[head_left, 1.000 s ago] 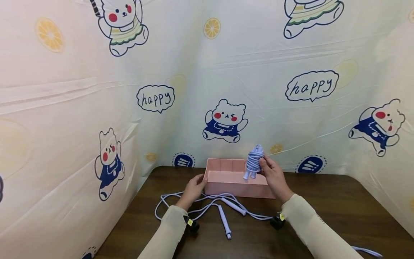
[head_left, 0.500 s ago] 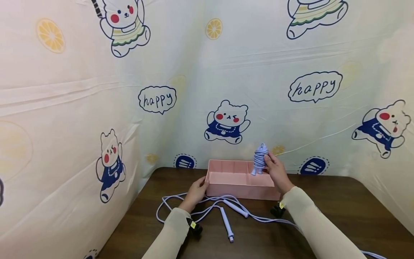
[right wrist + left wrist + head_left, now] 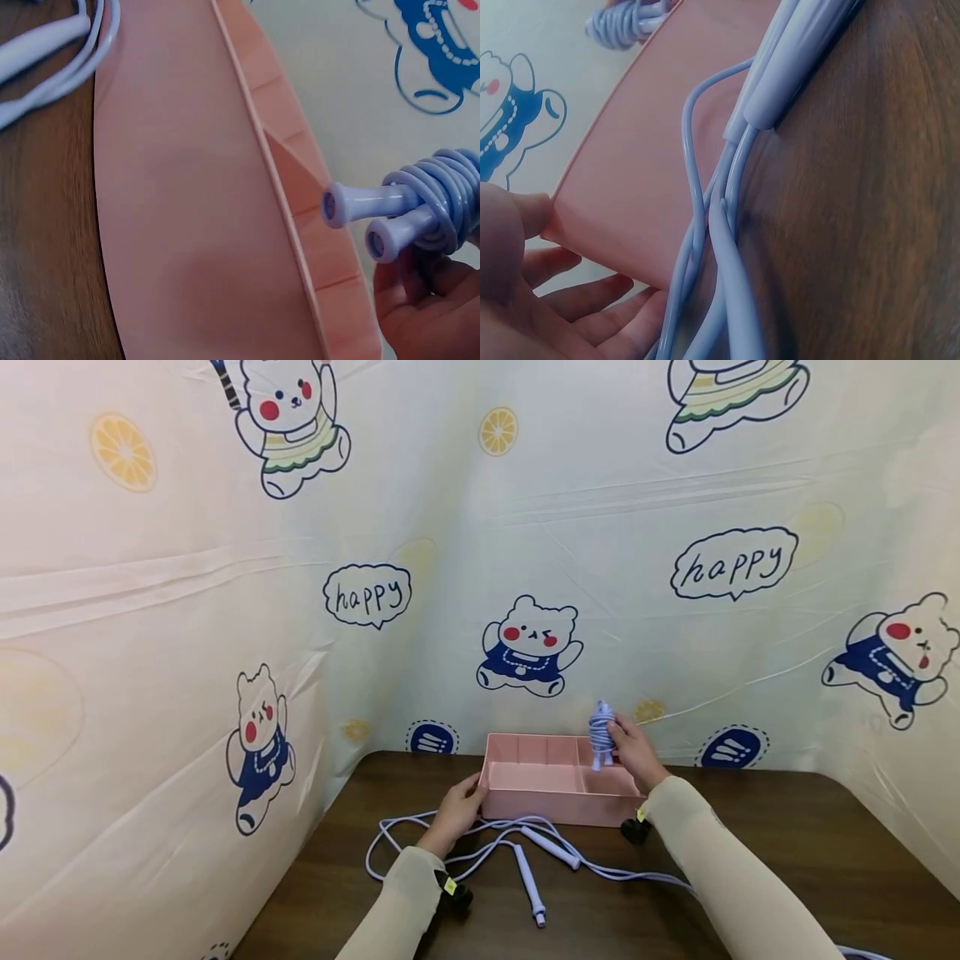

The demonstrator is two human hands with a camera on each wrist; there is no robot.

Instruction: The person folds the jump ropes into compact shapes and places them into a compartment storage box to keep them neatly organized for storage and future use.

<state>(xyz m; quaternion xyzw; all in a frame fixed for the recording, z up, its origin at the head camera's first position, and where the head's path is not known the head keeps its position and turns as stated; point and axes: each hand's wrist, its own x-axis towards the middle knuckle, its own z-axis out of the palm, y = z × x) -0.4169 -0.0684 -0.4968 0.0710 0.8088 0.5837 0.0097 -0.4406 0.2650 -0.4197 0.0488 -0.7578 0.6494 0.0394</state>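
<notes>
In the head view my right hand [image 3: 636, 752] holds a coiled lavender jump rope [image 3: 602, 732] above the right compartment of a pink divided box [image 3: 534, 803]. Its two handle ends point downward, and the cord is wound around the handles. In the right wrist view the wound jump rope [image 3: 442, 195] is beyond the box's rim, gripped from below. My left hand [image 3: 457, 810] holds the box's left end. The left wrist view shows its thumb at the corner of the box wall [image 3: 637, 165] and its fingers along the end.
A second lavender jump rope [image 3: 528, 877] lies loosely uncoiled on the dark wooden table [image 3: 600, 914], in front of the box. More lavender cord [image 3: 862, 952] shows at the lower right. A cartoon-printed curtain [image 3: 450, 527] closes off the back and sides.
My right hand has carried the coiled jump rope slightly right, then a little back left, over the right compartment. The bundle now hangs more upright. My left hand stays at the box.
</notes>
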